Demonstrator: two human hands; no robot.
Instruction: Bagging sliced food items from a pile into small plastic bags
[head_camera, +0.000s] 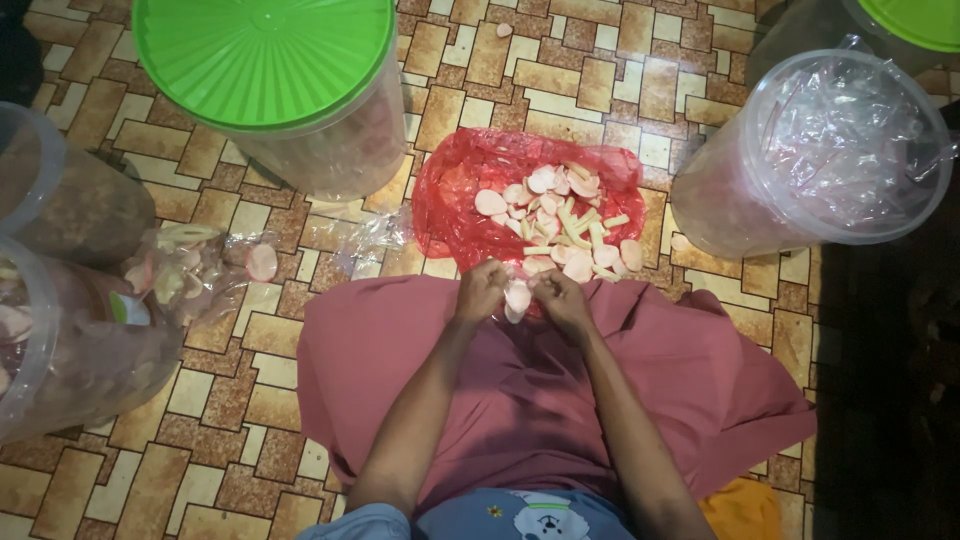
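Observation:
My left hand (481, 291) and my right hand (561, 297) meet over my lap, above a dark pink skirt (520, 400). Between their fingers they pinch a small clear plastic bag (517, 298) with pale pink round crackers inside. Just beyond the hands a red plastic sheet (455, 200) lies on the tiled floor, heaped with pink round crackers (545, 182) and pale yellow stick-shaped crackers (580, 228).
A big clear tub with a green lid (265, 60) stands at the back left. An open tub lined with clear plastic (830, 150) stands at the right. Two more open tubs (60, 300) and a clear bag of crackers (195, 265) sit at the left.

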